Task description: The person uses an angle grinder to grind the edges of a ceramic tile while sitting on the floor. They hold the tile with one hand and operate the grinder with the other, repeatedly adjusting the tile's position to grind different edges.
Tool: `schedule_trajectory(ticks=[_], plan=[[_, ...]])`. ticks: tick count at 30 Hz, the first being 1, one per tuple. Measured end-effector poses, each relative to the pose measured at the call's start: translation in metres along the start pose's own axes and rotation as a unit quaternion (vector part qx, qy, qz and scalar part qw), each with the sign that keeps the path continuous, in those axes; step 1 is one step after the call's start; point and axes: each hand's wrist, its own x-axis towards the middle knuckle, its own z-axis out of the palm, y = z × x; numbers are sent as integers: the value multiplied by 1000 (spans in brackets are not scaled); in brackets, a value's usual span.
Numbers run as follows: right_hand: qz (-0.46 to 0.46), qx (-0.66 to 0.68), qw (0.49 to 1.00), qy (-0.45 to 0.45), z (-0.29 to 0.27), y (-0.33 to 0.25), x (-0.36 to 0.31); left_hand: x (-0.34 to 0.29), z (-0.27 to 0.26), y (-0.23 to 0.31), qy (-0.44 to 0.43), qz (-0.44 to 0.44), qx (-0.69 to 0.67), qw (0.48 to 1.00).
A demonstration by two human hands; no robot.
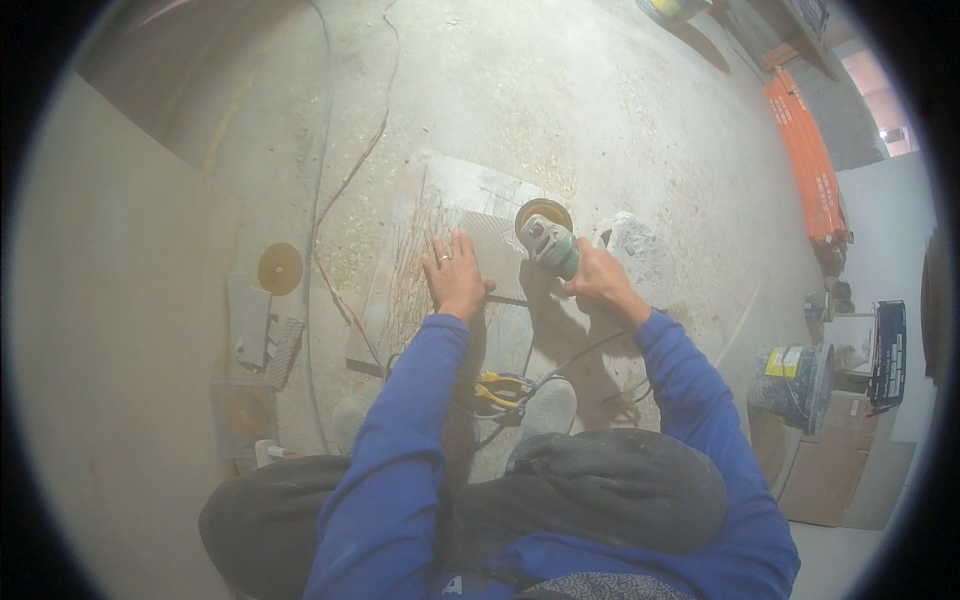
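My right hand (600, 277) is wrapped round the body of a green and grey angle grinder (550, 248). Its round brownish disc (545, 208) is at the right edge of a ridged grey tile piece (490, 236). Flat on that piece, fingers apart and a ring on one of them, rests my left hand (458, 278). Beneath lies a larger dusty slab (390, 300) with scored lines. Whether the disc touches the tile I cannot tell. Haze softens the whole scene.
Yellow-handled pliers (497, 390) and a dark cable lie by my foot. To the left are a loose disc (280, 269), a notched trowel (284, 350) and a red cord (343, 190). On the right stand a bucket (795, 385) and orange packages (806, 160).
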Motion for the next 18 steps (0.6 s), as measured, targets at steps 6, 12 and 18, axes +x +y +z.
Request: schedule_trajectory(ticks=[6,12,18], plan=[[3,-7,1000,-4,1,0,1,0,0,1,6,2,-3,1000],[2,-11,1000,-3,1,0,2,0,1,2,11,2,2,1000],[4,-12,1000,-2,1,-1,2,0,-1,4,14,1,3,1000]])
